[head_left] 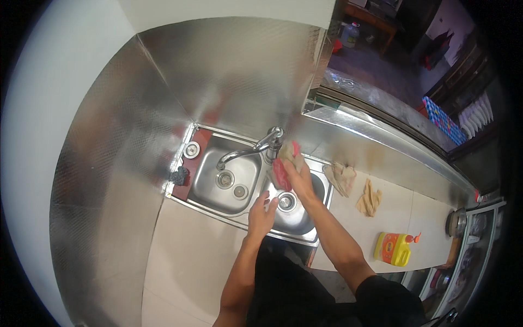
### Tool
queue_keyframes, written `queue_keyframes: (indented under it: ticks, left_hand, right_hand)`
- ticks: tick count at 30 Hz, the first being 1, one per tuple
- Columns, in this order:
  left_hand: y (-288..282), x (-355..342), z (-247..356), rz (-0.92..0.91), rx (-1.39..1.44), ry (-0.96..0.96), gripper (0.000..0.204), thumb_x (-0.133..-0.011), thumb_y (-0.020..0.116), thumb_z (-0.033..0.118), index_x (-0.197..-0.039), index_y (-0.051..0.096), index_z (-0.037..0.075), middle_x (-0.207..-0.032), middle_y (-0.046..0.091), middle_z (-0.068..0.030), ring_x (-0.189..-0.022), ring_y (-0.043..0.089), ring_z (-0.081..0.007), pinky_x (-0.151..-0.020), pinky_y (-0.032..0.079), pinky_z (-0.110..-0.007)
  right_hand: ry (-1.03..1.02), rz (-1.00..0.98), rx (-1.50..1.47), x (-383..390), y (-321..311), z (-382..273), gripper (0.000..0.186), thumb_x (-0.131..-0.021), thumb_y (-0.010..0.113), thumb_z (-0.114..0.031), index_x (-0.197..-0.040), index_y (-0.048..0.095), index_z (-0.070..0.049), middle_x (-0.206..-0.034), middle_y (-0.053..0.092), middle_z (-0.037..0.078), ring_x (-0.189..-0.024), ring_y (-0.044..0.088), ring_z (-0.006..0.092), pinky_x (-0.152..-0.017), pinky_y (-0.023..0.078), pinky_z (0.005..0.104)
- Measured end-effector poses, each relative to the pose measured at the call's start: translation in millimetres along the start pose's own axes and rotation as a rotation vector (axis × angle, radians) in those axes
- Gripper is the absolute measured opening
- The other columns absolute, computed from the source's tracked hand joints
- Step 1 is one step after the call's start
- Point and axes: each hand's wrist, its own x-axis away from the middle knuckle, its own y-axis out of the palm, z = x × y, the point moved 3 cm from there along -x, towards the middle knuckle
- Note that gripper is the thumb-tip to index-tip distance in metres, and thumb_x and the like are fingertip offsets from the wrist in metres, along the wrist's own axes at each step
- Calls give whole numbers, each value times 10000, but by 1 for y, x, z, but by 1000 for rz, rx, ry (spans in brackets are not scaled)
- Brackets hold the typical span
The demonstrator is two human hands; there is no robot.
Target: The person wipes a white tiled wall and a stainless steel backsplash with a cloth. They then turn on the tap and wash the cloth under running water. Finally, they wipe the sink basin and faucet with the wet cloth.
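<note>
My right hand [302, 182] grips a red and beige cloth [282, 173] above the far side of the right sink basin [303, 222], close to the base of the chrome faucet [239, 155]. Over the near part of the divider between the two basins is my left hand [262, 216], empty, its fingers apart. The faucet's spout reaches over the left basin [204, 182], where a drain and a small round metal piece [239, 191] show. Part of the right basin is hidden behind my hands and the cloth.
Left of the sink lie a round strainer [192, 150] and a dark scrubber [178, 175]. Two beige cloths, one crumpled [342, 177] and one smaller [370, 198], rest on the right counter. A yellow jug with a red pump [393, 249] lies nearer me. Metal-lined walls border the counter.
</note>
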Motion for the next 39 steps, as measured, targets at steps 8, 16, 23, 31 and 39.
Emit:
queue_keyframes:
  ticks: [8,16,23,31,39]
  left_hand:
    - [-8,16,-57,16,-92,-19,515,-992,675,332,-1337,599,-42,-1202,688,-239,-1098,677,-332,-925,533,-401]
    - [5,45,-125,-132,-142,-106,542,-985,697,326,-1373,583,-35,-1228,689,-216,-1098,686,-293,-910,550,-383]
    - [-20,44,-112,-163,-236,-70,563,-976,698,367,-1345,591,-45,-1230,675,-253,-1115,672,-359,-931,540,-429]
    - [-36,57,-132,-154,-228,-147,568,-982,693,366,-1383,583,-20,-1260,671,-239,-1131,669,-351,-919,536,-422]
    - [-9,93,-140,-122,-151,-202,308,-1022,646,170,-1237,646,-51,-1167,706,-171,-1073,702,-249,-933,557,-364]
  right_hand:
    - [-461,44,296,-77,34,57,704,-827,772,-40,-1444,433,-12,-1273,627,117,-1149,640,227,-978,534,342]
    - [-303,114,406,-79,9,215,381,-839,759,-34,-1211,678,-33,-1018,739,151,-995,724,297,-858,597,369]
    - [46,132,779,-63,-3,195,553,-810,787,-307,-1216,579,5,-961,719,267,-921,691,463,-832,533,548]
    - [-269,127,555,-55,19,64,636,-836,840,-218,-1350,523,-21,-1029,744,182,-938,732,380,-821,570,447]
    - [-410,104,298,-91,0,211,627,-701,892,-329,-1208,634,-65,-1141,695,211,-1092,639,433,-944,504,498]
